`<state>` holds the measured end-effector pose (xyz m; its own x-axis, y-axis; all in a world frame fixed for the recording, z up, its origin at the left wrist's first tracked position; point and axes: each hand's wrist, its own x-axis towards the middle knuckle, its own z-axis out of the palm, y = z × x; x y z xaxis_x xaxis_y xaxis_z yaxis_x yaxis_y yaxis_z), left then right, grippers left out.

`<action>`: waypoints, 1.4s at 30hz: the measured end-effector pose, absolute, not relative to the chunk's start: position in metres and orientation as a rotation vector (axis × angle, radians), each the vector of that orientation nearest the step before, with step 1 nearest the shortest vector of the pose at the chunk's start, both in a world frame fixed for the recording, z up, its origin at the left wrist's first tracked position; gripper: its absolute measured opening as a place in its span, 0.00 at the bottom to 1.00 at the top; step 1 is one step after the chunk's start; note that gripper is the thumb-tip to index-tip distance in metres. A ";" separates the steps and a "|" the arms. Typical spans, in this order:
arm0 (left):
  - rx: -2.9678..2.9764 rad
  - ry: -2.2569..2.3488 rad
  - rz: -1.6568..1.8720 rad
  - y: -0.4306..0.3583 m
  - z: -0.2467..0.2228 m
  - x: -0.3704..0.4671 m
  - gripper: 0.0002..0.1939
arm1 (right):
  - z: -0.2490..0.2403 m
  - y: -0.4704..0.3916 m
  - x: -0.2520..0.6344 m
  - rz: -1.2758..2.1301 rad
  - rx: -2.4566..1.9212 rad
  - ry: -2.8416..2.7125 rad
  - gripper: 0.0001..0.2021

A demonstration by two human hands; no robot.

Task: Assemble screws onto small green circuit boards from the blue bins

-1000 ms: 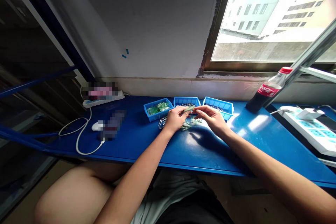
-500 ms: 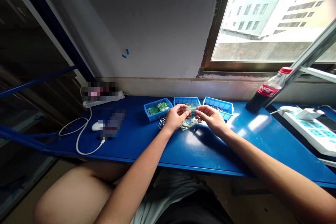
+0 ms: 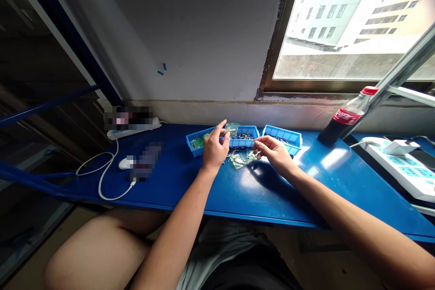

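Left hand: raised over the near side of the bins, thumb and fingers closed on the edge of a small clear bag. Bag lies just off the fingertips, on their right, greenish, above the left part of the middle bin. Whether it touches the bin, cannot tell.

Right hand: near the right end of the middle bin, fingers curled, thumb close to the index finger. Whether the tips meet or pinch anything, cannot tell.

Between and below the hands: clear packets flat on the blue tabletop, some just beside the right fingertips. Loose metal pieces by the packets, too small to identify.

Bins, all blue, in a row near the wall. Left bin: green clear packets, partly behind the left hand. Middle: small dark and shiny metal pieces. Right bin: thin metal pieces, beyond the right hand.

Farther right: cola bottle, red cap, tilted; then a white power strip. Far left: white mouse, white cable.
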<state>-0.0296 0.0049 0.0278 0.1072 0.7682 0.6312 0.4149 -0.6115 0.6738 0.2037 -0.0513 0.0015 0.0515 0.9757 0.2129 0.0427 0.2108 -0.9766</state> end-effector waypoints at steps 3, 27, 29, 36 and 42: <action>2.188 1.339 1.606 0.010 0.034 -0.047 0.19 | 0.003 -0.053 0.202 0.946 -1.125 -1.352 0.19; 2.513 1.249 1.473 0.006 0.029 -0.043 0.14 | -0.004 -0.057 0.191 0.412 -0.986 -2.221 0.12; 2.518 1.059 1.412 0.001 0.025 -0.032 0.14 | -0.003 -0.057 0.191 0.375 -1.003 -2.250 0.11; 2.467 0.723 1.180 -0.007 0.011 -0.018 0.13 | -0.003 -0.057 0.190 0.164 -1.107 -2.128 0.06; 2.372 0.651 1.064 -0.005 0.009 -0.024 0.19 | -0.005 -0.059 0.194 0.381 -1.239 -1.693 0.12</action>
